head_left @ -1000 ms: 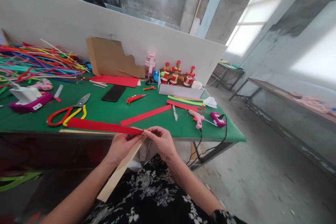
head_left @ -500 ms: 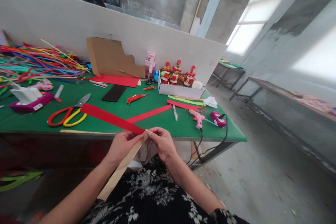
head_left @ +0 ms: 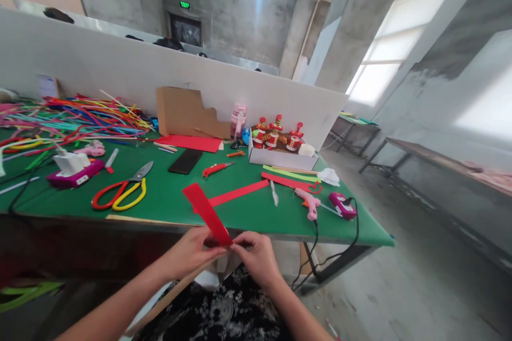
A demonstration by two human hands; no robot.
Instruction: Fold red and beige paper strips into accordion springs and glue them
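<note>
left grip (head_left: 192, 251) pinches red strip (head_left: 206, 211) at bottom

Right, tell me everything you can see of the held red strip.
The red strip is narrow and flat, with a squared free end; it looks like felt or paper. It slants up and leftward, passing in front of a second red strip on the green table. The left hand and right hand hold its lower end.

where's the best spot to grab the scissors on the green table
Probably the looped handles, coming from the near edge of the table: the scissors lie flat with their loops towards that edge, while the blades point away and to the right.
</note>
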